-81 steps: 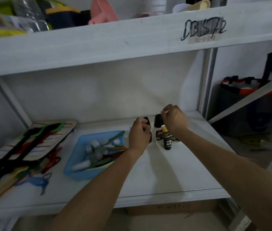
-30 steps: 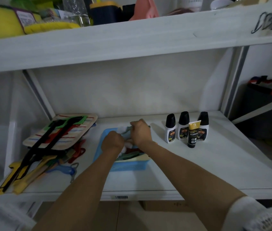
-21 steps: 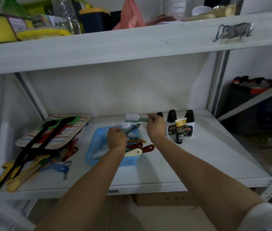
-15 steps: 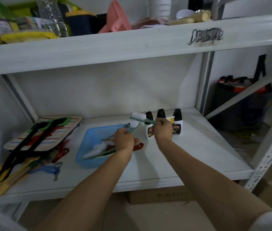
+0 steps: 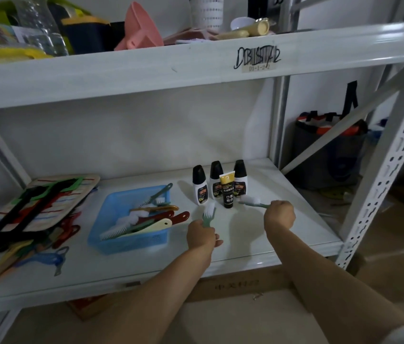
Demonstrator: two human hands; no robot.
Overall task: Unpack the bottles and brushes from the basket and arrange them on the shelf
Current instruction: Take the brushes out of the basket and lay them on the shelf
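A blue basket (image 5: 111, 234) on the white shelf (image 5: 282, 227) holds several brushes (image 5: 146, 219) with green, red, brown and cream handles. Three white bottles with black caps (image 5: 217, 181) stand in a row at the back, a black tube with a yellow top (image 5: 227, 192) in front of them. My left hand (image 5: 202, 235) grips a green brush (image 5: 208, 214), bristles up, right of the basket. My right hand (image 5: 280, 216) grips another green brush (image 5: 251, 201), its white bristles pointing left, just right of the tube.
A striped board with black, green and red tools (image 5: 34, 202) lies at the shelf's left end. The upper shelf (image 5: 146, 70) carries a pink funnel, a clear bottle and other items. A dark bag (image 5: 329, 150) stands behind the right post (image 5: 381, 175). A cardboard box sits under the shelf.
Both hands lifted a green brush each out of the basket and carried them right and toward the shelf front. The bottles have stayed in place.
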